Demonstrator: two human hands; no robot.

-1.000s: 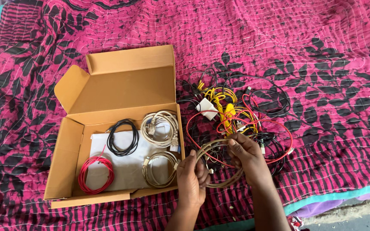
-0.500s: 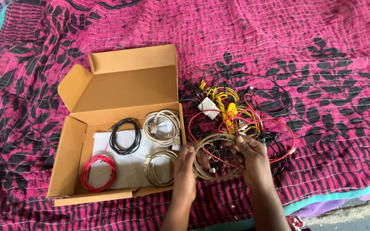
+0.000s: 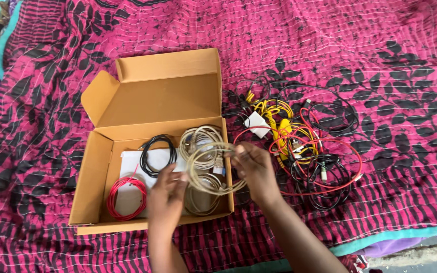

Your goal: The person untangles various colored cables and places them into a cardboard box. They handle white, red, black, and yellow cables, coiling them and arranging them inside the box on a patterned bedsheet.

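The beige cable coil is pinched by both the left hand and right hand; it is best kept flat and lowered into the box beneath.

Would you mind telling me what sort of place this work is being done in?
Probably a bedroom at home: the cardboard box and the loose cable pile lie on a pink-and-black quilted bedspread, whose edge drops to a floor at the lower right.

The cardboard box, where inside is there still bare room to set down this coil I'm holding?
In the cardboard box, the white sheet shows bare between the red coil and black coil. The right side is crowded: two beige coils lie there, under the held coil.
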